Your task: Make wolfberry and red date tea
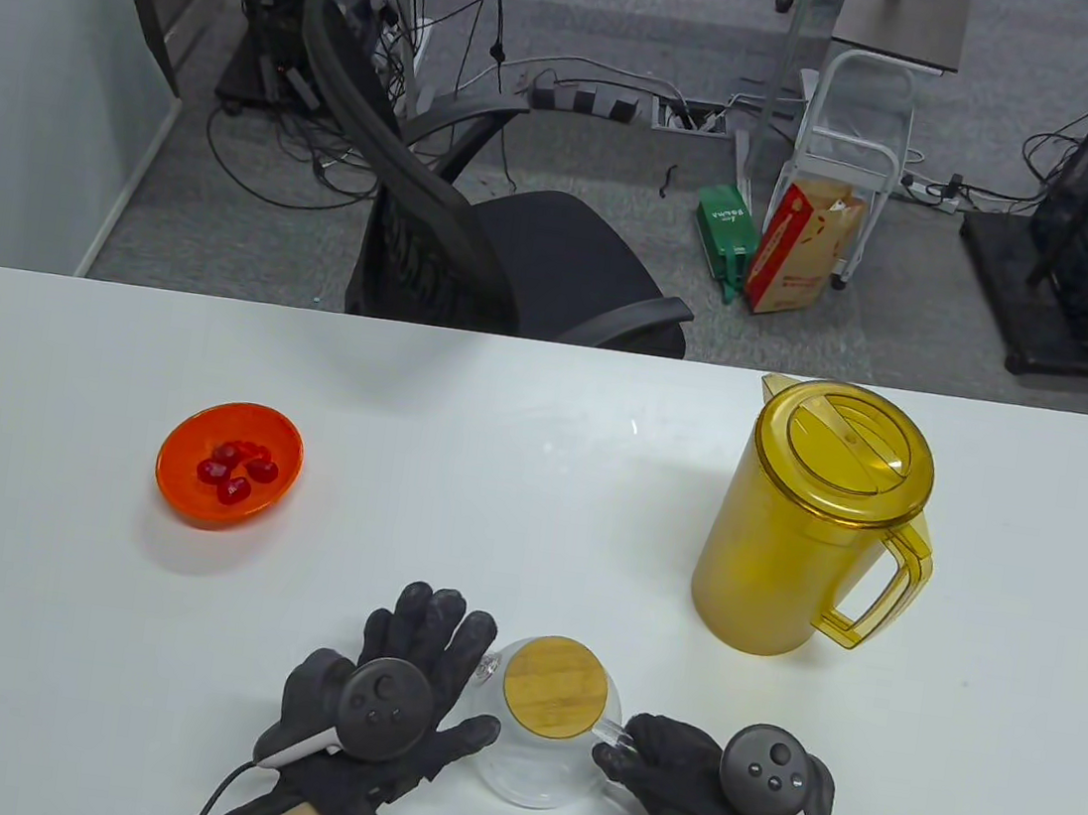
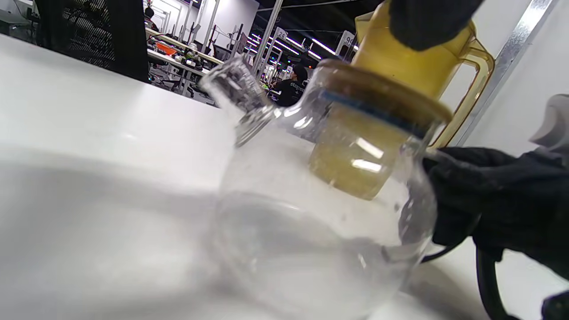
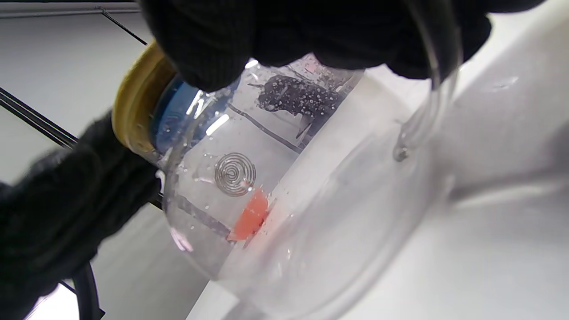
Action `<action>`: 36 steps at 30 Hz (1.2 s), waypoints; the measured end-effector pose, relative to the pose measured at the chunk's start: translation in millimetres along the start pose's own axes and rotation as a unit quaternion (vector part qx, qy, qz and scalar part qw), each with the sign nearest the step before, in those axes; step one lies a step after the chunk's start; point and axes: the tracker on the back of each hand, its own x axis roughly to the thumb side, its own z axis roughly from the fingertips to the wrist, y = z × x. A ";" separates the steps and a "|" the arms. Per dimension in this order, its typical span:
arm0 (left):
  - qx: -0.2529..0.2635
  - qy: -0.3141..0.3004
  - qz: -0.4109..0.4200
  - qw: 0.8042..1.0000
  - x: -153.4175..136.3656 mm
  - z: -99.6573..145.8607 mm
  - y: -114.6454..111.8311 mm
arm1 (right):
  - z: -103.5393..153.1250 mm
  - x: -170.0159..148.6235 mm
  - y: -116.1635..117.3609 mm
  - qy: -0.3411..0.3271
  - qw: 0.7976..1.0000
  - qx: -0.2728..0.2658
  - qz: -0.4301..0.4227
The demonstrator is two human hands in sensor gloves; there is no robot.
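A clear glass teapot (image 1: 535, 782) with a round bamboo lid (image 1: 556, 687) stands near the table's front edge. My right hand (image 1: 624, 749) grips its glass handle (image 3: 426, 111) from the right. My left hand (image 1: 457, 686) lies with fingers spread against the pot's left side by the spout (image 1: 490, 666), its thumb at the glass. An orange bowl (image 1: 229, 464) with several red dates (image 1: 235, 472) sits at the left. The left wrist view shows the teapot (image 2: 320, 222) close up, lid on, with my right hand (image 2: 489, 204) behind it.
A tall yellow lidded pitcher (image 1: 809, 523) stands at the right, handle toward the front right; it shows behind the teapot in the left wrist view (image 2: 400, 62). A black office chair (image 1: 485, 250) stands past the table's far edge.
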 end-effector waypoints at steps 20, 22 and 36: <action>-0.167 -0.039 -0.027 0.985 42.2 -66.9 -19.5 | 0.8 0.0 0.2 0.004 1.000 -0.001 0.000; -0.160 -0.039 -0.014 0.986 40.7 -68.1 -20.1 | 0.8 0.0 0.2 0.004 1.000 -0.001 0.000; -0.062 -0.073 -0.012 0.995 44.3 -59.7 -6.0 | 0.7 -0.1 0.5 0.004 1.000 -0.002 0.003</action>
